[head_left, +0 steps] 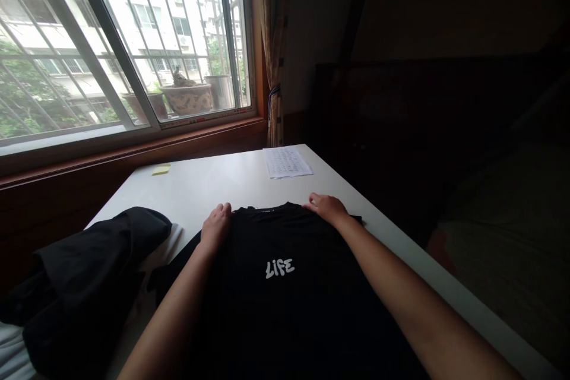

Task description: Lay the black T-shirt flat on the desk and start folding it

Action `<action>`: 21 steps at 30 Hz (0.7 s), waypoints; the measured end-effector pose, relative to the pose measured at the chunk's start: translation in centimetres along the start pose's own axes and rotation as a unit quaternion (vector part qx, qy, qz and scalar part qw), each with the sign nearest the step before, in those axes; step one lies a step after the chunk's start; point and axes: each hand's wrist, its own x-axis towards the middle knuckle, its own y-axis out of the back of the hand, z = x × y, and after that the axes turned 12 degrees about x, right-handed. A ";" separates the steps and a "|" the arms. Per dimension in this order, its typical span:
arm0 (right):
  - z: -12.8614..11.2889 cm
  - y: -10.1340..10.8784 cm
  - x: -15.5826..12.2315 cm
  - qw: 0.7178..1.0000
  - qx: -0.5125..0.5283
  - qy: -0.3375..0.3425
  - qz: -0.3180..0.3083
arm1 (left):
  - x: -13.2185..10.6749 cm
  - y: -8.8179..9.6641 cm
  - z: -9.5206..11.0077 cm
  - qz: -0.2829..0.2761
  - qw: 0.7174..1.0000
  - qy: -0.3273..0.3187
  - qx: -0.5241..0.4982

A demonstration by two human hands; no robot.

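Note:
A black T-shirt (276,303) with white "LIFE" lettering on its chest lies spread on the white table, its neckline at the far end. My left hand (217,225) has its fingers closed on the shirt's left shoulder, beside the collar. At the opposite shoulder, my right hand (329,209) pinches the fabric between thumb and fingers. The shirt's lower part runs toward me between my forearms and out of the frame.
Dark clothing (98,261) is heaped at the left, with white fabric (15,350) below it. Papers (288,162) and yellow sticky notes (161,170) lie on the far part of the table (214,175). A barred window (133,41) stands behind.

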 end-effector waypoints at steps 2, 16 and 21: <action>2.2 1.3 -0.3 0.998 0.051 -0.018 -0.023 | 0.0 0.0 0.1 0.001 1.000 0.000 -0.001; 8.5 5.4 -3.8 0.958 0.283 -0.032 -0.031 | 0.2 -0.3 0.3 0.002 1.000 -0.007 0.015; 8.7 5.3 -4.3 0.997 0.050 -0.061 -0.018 | 0.3 -0.2 0.4 0.010 1.000 -0.014 0.024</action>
